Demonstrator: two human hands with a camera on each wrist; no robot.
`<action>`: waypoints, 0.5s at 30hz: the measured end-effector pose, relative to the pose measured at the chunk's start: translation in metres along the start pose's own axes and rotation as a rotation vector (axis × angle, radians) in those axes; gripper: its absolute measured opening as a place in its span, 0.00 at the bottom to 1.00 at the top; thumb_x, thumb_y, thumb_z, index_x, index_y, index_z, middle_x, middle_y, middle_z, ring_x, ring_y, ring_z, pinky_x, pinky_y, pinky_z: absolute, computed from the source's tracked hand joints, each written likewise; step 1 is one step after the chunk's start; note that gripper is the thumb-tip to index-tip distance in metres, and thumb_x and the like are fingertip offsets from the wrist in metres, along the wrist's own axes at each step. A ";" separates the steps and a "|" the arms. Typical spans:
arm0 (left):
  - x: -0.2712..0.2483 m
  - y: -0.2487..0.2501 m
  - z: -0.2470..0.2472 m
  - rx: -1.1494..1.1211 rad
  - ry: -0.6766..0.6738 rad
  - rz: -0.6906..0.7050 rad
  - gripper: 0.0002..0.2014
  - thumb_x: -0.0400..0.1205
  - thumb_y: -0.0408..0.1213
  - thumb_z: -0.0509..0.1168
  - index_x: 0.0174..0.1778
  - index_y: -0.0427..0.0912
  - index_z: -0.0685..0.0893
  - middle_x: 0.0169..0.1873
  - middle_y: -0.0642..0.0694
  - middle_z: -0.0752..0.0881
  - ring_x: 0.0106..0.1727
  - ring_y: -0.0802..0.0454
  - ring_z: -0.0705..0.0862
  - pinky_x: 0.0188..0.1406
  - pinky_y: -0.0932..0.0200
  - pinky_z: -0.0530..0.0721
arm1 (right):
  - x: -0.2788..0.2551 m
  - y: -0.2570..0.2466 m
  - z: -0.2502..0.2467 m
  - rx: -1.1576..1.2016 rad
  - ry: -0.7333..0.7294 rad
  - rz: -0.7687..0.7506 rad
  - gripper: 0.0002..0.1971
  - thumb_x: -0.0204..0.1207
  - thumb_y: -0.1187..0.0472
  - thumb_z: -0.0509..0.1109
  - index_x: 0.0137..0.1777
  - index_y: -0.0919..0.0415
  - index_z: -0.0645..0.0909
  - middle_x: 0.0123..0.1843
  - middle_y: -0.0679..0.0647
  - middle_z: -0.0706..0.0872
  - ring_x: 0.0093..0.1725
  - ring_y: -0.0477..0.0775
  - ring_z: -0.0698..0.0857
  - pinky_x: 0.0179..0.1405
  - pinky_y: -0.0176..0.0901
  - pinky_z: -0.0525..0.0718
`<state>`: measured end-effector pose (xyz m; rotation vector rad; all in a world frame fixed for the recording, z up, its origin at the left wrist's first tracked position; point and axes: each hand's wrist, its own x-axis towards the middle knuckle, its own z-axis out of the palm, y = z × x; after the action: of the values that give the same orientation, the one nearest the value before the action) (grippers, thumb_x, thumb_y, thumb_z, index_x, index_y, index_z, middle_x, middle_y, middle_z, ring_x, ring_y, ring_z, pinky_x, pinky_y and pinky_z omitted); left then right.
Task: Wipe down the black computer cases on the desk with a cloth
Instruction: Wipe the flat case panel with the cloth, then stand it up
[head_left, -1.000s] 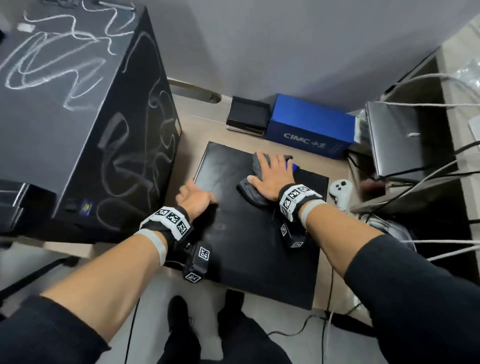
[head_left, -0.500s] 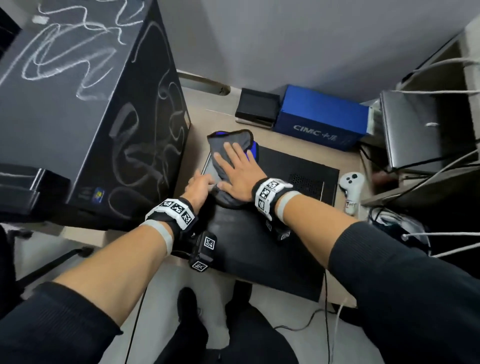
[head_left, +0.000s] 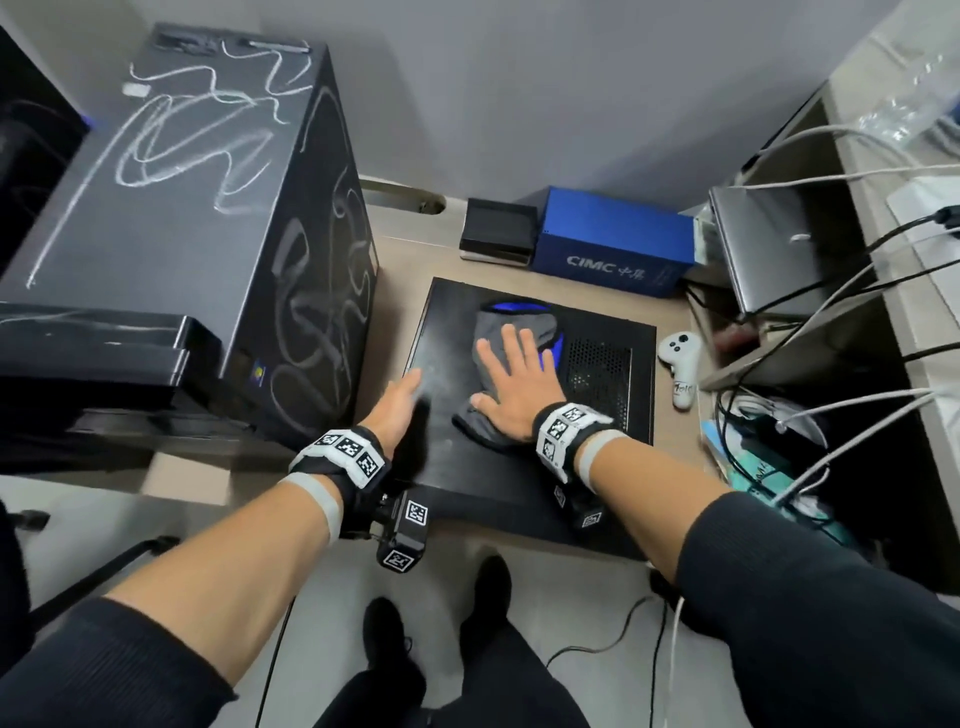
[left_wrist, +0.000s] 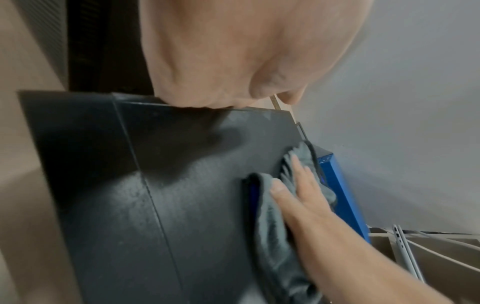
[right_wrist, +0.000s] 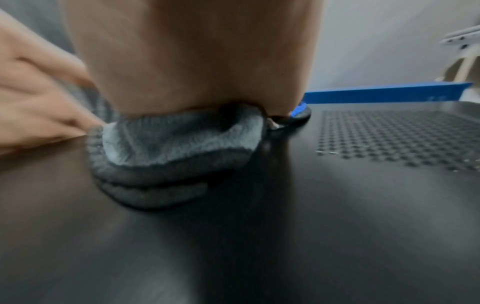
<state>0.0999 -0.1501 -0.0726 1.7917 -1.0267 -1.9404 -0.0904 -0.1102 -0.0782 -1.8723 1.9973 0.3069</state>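
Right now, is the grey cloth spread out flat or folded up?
Folded and bunched: in the right wrist view the cloth shows stacked layers under the right hand, which presses it flat-fingered on the flat black case.

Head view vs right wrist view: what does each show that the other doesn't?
Head only: the tall scribbled case, the white controller, the laptop, and the right hand spread flat on the cloth.
Right wrist only: the cloth's folded layers close up.
Both: flat case, its vent holes, blue box, left hand.
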 end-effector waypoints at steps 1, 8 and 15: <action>-0.003 0.000 0.000 -0.004 -0.034 -0.006 0.51 0.77 0.74 0.55 0.89 0.44 0.54 0.88 0.48 0.54 0.88 0.52 0.52 0.88 0.47 0.46 | -0.009 -0.013 0.005 -0.009 0.000 -0.061 0.40 0.84 0.34 0.52 0.88 0.45 0.38 0.88 0.58 0.30 0.87 0.64 0.31 0.84 0.70 0.40; 0.023 -0.018 -0.023 -0.047 -0.039 -0.096 0.66 0.56 0.90 0.56 0.84 0.48 0.68 0.82 0.47 0.72 0.78 0.49 0.75 0.75 0.44 0.73 | -0.060 -0.051 0.043 -0.129 0.031 -0.411 0.36 0.85 0.38 0.55 0.89 0.44 0.46 0.90 0.56 0.38 0.88 0.63 0.37 0.84 0.68 0.43; 0.014 -0.028 -0.032 0.071 0.103 0.026 0.40 0.69 0.73 0.58 0.58 0.41 0.89 0.59 0.41 0.90 0.61 0.42 0.88 0.71 0.41 0.81 | -0.053 -0.075 0.049 -0.108 0.065 -0.630 0.34 0.83 0.40 0.60 0.87 0.43 0.56 0.90 0.55 0.51 0.89 0.61 0.46 0.84 0.65 0.44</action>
<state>0.1350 -0.1491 -0.1009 1.8849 -1.0908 -1.7973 -0.0080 -0.0487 -0.0922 -2.4793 1.3403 0.1738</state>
